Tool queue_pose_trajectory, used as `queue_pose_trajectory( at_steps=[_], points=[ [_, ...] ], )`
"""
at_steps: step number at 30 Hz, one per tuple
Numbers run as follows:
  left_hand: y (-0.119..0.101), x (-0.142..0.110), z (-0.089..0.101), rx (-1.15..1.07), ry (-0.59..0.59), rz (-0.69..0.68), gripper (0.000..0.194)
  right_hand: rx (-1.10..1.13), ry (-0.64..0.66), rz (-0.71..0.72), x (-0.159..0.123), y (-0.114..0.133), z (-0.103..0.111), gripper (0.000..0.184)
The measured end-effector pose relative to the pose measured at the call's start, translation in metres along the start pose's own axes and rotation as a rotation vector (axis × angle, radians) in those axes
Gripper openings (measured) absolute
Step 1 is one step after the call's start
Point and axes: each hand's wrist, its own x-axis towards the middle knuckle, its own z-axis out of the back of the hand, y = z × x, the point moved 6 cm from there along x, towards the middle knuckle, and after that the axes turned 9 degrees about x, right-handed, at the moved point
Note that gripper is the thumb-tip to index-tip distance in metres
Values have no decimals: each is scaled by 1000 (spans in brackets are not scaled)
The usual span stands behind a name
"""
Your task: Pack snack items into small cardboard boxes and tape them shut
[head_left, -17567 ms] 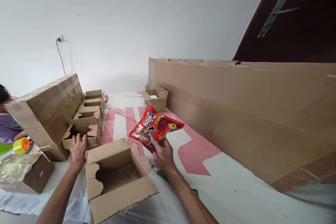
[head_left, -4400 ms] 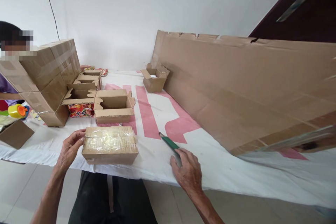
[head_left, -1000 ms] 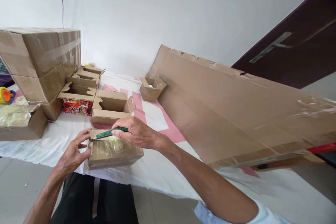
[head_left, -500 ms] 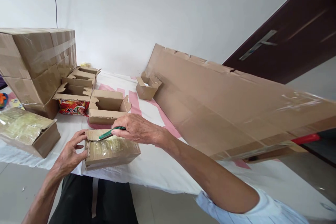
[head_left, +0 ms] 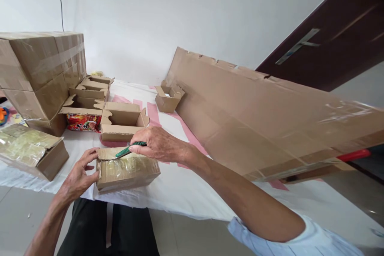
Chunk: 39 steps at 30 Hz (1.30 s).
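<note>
A taped cardboard box (head_left: 129, 178) lies near the table's front edge, with clear, yellowish tape over its top. My left hand (head_left: 79, 176) grips the left end of this box, thumb on the near side and fingers at the far corner. My right hand (head_left: 156, 144) is closed around a green utility knife (head_left: 127, 151), whose tip meets the top seam left of the middle. Along the left part of the seam the tape looks slit. Just behind stands an open cardboard box (head_left: 120, 130), and left of it a red food packet (head_left: 84, 123) leans against another open box (head_left: 85, 104).
Stacked taped cartons (head_left: 45, 64) rise at the left. Another taped box (head_left: 33, 150) lies at the front left. A small open box (head_left: 168, 100) stands near the wall. A long cardboard sheet (head_left: 255, 116) bounds the right side; white cloth (head_left: 186, 192) covers the table.
Over the last second the knife tip has moved right along the seam from the box's left end. Earlier, my right hand reached for the knife on the cloth; before that it held a red packet.
</note>
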Motion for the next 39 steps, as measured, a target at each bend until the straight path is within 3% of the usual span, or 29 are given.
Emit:
queue_pose_trajectory(
  at_steps=[6, 16, 32, 39],
  points=[
    [-3, -2, -1, 6, 7, -14, 53, 101, -50, 115, 4, 20, 3, 28],
    [0, -1, -1, 3, 6, -15, 56, -40, 31, 86, 22, 15, -29, 24],
    [-2, 3, 2, 8, 24, -33, 53, -81, 30, -80, -13, -16, -3, 26],
    [10, 5, 5, 23, 21, -20, 53, -128, -35, -107, -35, -38, 17, 28]
  ],
)
